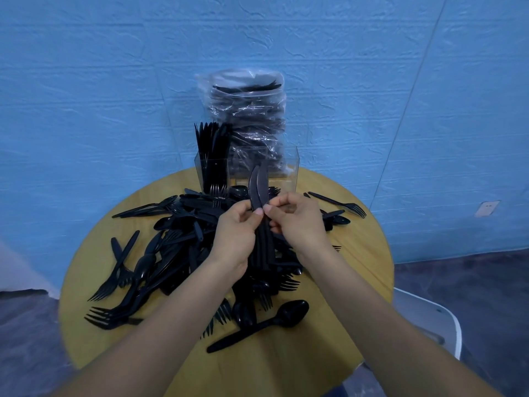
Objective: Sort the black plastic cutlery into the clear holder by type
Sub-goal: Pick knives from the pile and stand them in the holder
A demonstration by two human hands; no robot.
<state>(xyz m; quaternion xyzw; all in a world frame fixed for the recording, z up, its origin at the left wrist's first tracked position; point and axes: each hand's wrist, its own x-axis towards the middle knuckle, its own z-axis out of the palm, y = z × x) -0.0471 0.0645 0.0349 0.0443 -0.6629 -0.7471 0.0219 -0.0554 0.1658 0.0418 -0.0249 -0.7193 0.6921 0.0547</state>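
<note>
We observe black plastic knives (pixel 258 187), glossy and curved at the blade, held as a small bundle above the middle of the round yellow tabletop (pixel 363 253). At least two blades are visible side by side, pointing up and away from us; the exact number of handles in the bundle cannot be determined. Our left hand (pixel 234 233) wraps its grip around the handles, thumb laid across the front. Our right hand (pixel 297 222) pinches the same bundle from the other side, fingers curled, thumb tip close to the left thumb. Both forearms reach in from the lower edge and converge at the bundle.

Below the hands lies a loose pile of cutlery (pixel 171 247), forks, spoons and knives mixed, too many and too overlapped to count. One spoon (pixel 263 322) lies apart at the near side, and one fork (pixel 340 204) lies apart at the far right.

The clear holder (pixel 289 173) stands at the far edge of the tabletop. Its left compartment holds upright cutlery (pixel 211 156). One clear bag of further cutlery (pixel 252 116) stands behind it.
</note>
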